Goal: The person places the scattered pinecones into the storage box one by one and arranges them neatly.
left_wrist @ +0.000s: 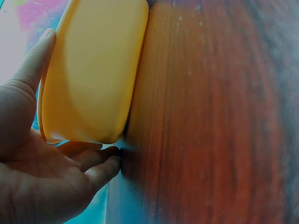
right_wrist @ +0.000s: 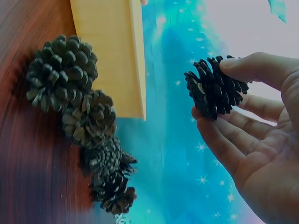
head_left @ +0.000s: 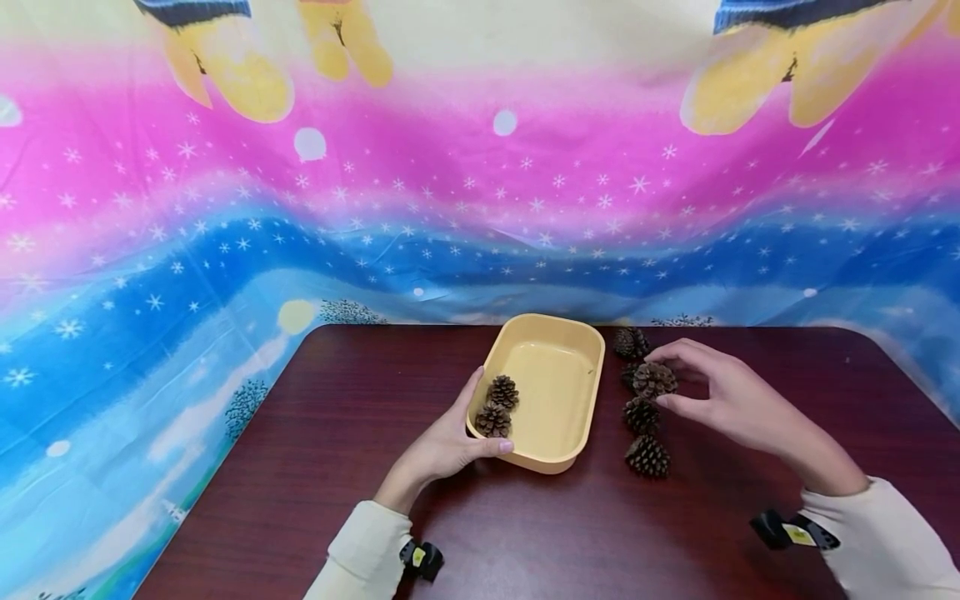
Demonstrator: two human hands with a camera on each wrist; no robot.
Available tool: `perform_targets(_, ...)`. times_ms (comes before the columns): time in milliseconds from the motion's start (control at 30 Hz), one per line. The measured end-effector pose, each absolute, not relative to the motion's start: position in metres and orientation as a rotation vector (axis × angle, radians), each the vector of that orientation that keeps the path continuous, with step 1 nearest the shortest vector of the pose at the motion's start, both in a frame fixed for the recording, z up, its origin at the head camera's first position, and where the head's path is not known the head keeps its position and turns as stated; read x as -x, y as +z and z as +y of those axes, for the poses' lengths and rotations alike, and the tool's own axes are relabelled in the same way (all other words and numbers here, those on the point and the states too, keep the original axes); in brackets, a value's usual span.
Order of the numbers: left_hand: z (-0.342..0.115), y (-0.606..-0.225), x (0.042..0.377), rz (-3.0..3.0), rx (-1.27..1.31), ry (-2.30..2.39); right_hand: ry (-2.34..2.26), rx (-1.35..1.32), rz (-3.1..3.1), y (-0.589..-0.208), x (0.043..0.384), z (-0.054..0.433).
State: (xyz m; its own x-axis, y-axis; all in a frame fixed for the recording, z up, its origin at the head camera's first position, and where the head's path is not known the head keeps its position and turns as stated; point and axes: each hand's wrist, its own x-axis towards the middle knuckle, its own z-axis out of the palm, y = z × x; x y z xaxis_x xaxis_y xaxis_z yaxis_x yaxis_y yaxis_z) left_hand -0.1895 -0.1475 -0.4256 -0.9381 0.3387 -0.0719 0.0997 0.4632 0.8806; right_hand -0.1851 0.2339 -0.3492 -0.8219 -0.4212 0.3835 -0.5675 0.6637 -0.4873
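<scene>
My right hand (head_left: 720,392) pinches a pine cone (right_wrist: 216,87) between thumb and fingertips, raised off the table in the right wrist view. Below and beside it, several more pine cones (head_left: 647,456) lie in a rough line to the right of a yellow rectangular box (head_left: 588,417). Two pine cones (head_left: 493,419) rest inside this box, by its left wall. At the box's near left corner, my left hand (head_left: 442,442) grips it, thumb over the rim and fingers along the outer side. The left wrist view shows the box's outer wall (left_wrist: 98,70) next to that hand.
The dark red wooden table (head_left: 525,533) has rounded far corners. Behind it hangs a colourful cloth (head_left: 480,208) with snowflakes, reaching the table's far edge. A black strap device (head_left: 795,531) sits at the right wrist, and another (head_left: 422,558) at the left.
</scene>
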Motion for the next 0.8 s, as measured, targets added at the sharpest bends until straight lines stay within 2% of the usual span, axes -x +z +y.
perform_targets(800,-0.148,-0.425,0.19,2.457,-0.375,1.486,1.084,-0.769,-2.621,-0.34,0.2,0.19)
